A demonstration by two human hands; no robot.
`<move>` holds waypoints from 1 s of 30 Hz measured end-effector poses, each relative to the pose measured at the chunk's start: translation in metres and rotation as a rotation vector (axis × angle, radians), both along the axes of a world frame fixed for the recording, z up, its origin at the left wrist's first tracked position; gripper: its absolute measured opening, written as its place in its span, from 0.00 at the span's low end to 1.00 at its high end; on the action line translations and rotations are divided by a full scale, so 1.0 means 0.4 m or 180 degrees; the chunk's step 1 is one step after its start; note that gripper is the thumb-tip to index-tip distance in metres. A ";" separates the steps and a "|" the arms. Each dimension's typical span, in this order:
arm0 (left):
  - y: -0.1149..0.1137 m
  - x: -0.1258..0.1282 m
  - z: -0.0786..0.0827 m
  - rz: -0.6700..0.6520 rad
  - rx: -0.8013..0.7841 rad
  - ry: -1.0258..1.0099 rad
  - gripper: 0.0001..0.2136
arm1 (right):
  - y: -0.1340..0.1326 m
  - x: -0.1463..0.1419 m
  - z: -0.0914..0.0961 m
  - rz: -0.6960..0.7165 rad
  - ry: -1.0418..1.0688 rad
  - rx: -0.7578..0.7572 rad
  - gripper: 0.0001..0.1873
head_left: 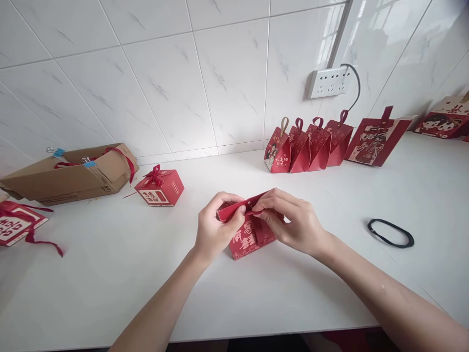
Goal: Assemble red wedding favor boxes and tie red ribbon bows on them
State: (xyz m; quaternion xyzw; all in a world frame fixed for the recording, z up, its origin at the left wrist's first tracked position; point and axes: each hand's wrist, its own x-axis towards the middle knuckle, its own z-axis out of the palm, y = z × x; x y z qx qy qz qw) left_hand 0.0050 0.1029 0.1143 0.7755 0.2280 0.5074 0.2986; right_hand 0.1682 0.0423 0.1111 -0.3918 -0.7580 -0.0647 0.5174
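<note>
A red paper gift box (244, 242) with pale Chinese lettering stands on the white table between my hands. My left hand (216, 227) grips the left end of its folded top edge, thumb on the near side and fingers behind. At the right of that edge, my right hand (289, 217) pinches a dark red ribbon (253, 213) between thumb and forefinger, close to a small hole in the top. Part of the ribbon hangs down the box's front. My fingers hide the rest of the top.
Behind stand several red triangular boxes (309, 146) with ribbon loops and a larger red box (377, 139). To the left are a ribbon-tied red box (161, 188), a cardboard box (73, 178) and another red box (18, 225). A black band (390, 233) lies right, below a wall socket (330, 82).
</note>
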 end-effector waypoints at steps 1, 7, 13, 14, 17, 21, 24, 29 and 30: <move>0.001 0.000 0.000 -0.0022 0.0015 -0.0016 0.02 | -0.001 -0.002 0.002 -0.0016 0.0011 0.0018 0.09; 0.010 -0.001 -0.007 -0.0194 0.0133 -0.0046 0.01 | -0.009 -0.012 0.010 -0.0173 0.0109 0.0035 0.05; 0.011 -0.001 -0.009 -0.0126 0.0109 -0.0029 0.03 | -0.011 -0.010 0.010 -0.0127 0.0021 0.0064 0.07; 0.011 -0.001 -0.009 -0.0128 0.0102 -0.0023 0.03 | -0.010 -0.011 0.008 -0.0188 -0.0007 0.0102 0.07; 0.009 0.000 -0.007 -0.0169 0.0109 -0.0029 0.03 | -0.010 -0.016 0.002 -0.0518 -0.0091 0.0217 0.07; 0.009 0.001 -0.008 -0.0205 0.0101 -0.0057 0.03 | -0.010 -0.022 -0.003 -0.0685 -0.0140 0.0269 0.07; 0.008 -0.001 -0.011 -0.0237 0.0015 -0.0070 0.04 | -0.012 -0.024 -0.004 -0.0689 -0.0150 0.0187 0.08; 0.001 -0.002 -0.005 -0.0363 -0.0116 -0.0089 0.08 | -0.015 -0.032 0.001 -0.1200 0.0111 0.0075 0.01; 0.000 -0.002 -0.002 -0.0294 -0.0118 -0.0059 0.09 | -0.015 -0.032 0.003 -0.1350 0.0209 0.0080 0.03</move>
